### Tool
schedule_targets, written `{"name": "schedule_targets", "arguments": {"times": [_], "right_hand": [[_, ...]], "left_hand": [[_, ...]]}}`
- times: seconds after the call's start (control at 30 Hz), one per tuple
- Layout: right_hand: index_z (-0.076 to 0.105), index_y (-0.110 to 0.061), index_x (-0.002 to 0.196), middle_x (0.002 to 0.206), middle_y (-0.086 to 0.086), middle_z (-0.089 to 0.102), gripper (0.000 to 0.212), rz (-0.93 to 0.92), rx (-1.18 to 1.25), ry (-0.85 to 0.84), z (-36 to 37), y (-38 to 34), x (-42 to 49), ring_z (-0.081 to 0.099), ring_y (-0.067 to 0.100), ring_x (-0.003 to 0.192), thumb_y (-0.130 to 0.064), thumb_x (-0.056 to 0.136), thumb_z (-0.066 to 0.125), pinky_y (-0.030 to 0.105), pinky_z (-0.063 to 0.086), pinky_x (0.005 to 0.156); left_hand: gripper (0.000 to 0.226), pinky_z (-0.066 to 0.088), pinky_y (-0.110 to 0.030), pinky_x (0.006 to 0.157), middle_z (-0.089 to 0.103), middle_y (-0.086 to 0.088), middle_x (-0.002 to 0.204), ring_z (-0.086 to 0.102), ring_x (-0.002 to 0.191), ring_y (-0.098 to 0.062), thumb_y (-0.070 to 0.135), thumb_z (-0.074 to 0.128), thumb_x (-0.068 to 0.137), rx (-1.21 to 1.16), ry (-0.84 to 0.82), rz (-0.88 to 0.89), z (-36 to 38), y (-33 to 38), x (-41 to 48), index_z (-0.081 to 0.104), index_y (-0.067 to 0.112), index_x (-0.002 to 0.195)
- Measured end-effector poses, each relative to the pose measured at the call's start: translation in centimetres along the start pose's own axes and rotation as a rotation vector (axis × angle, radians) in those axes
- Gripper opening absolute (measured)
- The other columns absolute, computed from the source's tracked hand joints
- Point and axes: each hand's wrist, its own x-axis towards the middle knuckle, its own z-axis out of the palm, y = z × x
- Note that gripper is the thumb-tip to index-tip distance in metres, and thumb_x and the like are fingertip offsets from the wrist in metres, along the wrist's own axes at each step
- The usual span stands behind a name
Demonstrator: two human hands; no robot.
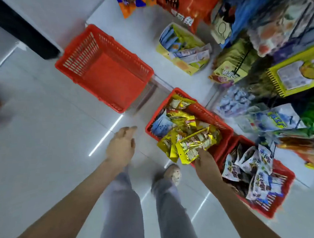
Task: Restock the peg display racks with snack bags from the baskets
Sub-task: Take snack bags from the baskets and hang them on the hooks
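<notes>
The peg rack (278, 53) crowds the right side. Beside it, the middle red basket (214, 118) holds gold snack bags (194, 146). The right hand (205, 163) pinches several at the near rim, and the loose ones could slip on lifting. Their long axes slant toward the rack. The left hand (121, 148) hangs with fingers relaxed, holding nothing.

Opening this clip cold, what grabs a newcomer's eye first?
The right hand grips a gold snack bag at the near edge of the middle red basket, which is heaped with gold bags; the left hand hangs open to its left. An empty red basket sits further out on the pale floor, and packed peg racks crowd the right side.
</notes>
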Motion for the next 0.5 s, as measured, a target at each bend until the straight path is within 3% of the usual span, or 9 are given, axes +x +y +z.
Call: {"name": "schedule_targets", "arguments": {"times": [0.1,0.17,0.3,0.4,0.47,0.5], "right_hand": [[0.049,0.007,0.13,0.128,0.024,0.054,0.039,-0.003,-0.036,-0.033,4.3,5.8,1.9,0.048,0.039,0.123,0.003,0.091,0.052,0.041,0.035,0.104],[0.046,0.005,0.133,0.133,0.023,0.052,0.041,0.002,-0.041,-0.06,7.1,8.8,4.2,0.045,0.037,0.127,0.0,0.093,0.05,0.041,0.033,0.106],[0.021,-0.008,0.15,0.153,0.014,0.027,0.069,-0.028,-0.047,-0.144,13.3,13.2,10.0,0.023,0.029,0.141,-0.02,0.092,0.059,0.039,0.025,0.112],[0.005,-0.018,0.153,0.159,0.01,0.016,0.102,-0.118,-0.301,-0.152,18.0,15.2,13.8,0.015,0.031,0.146,-0.047,0.08,0.07,0.051,0.025,0.112],[0.013,-0.018,0.15,0.153,0.014,0.031,0.106,-0.176,-0.422,-0.145,20.3,15.9,15.6,0.03,0.036,0.14,-0.042,0.07,0.078,0.056,0.038,0.104],[0.018,-0.016,0.148,0.149,0.016,0.038,0.1,-0.202,-0.433,-0.12,21.0,16.5,16.4,0.037,0.038,0.136,-0.034,0.07,0.078,0.055,0.042,0.1]], "left_hand": [[0.067,0.055,-0.048,0.074,0.061,-0.024,0.12,0.066,0.094,-0.042,-0.003,0.079,0.062,0.176,-0.009,0.239,7.8,-1.5,1.1,0.059,0.008,0.126],[0.086,0.054,-0.047,0.084,0.06,-0.022,0.125,0.064,0.103,-0.039,0.008,0.087,0.053,0.34,-0.023,0.409,13.5,-1.9,2.3,0.053,0.012,0.132],[0.076,0.028,-0.047,0.11,0.042,-0.013,0.148,0.044,0.133,-0.032,0.031,0.053,0.076,0.633,-0.022,0.689,23.7,-2.0,6.1,0.025,0.025,0.146],[0.093,0.008,-0.051,0.119,0.013,-0.013,0.16,0.018,0.146,-0.032,0.047,0.059,0.081,0.859,-0.055,0.773,29.6,-2.5,9.4,0.006,0.023,0.153],[0.084,0.002,-0.054,0.118,0.009,-0.015,0.16,0.011,0.147,-0.033,0.04,0.062,0.084,0.979,-0.09,0.818,31.9,-2.3,10.8,0.019,0.021,0.153],[0.07,0.004,-0.055,0.118,0.018,-0.015,0.158,0.017,0.146,-0.033,0.035,0.063,0.084,0.993,-0.095,0.845,32.6,-2.1,11.3,0.034,0.021,0.147]]}}
